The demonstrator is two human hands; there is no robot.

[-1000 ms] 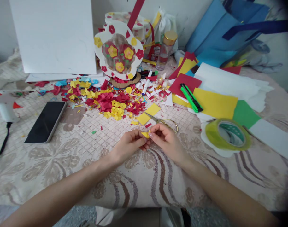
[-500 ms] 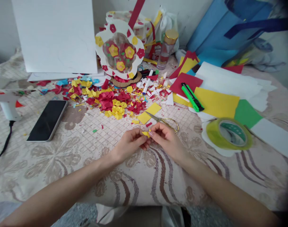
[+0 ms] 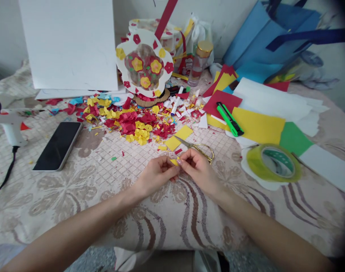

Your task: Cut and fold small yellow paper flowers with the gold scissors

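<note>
While fingers pinch yellow paper | tablecloth patterned, littered | wall pale

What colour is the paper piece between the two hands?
The paper piece is yellow, seen best in the head view.

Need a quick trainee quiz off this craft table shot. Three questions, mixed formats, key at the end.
1. Short answer: what do the fingers of the left hand and the right hand hold together?

2. True or false: the green cutter lies beside the glue gun.

3. Multiple choice: which of these is nearest the right hand?
A) phone
B) scissors
C) tape roll

Key:
1. A small piece of yellow paper.
2. False. The green cutter lies on coloured paper on the right side of the picture; the glue gun is at the far left.
3. B.
</note>
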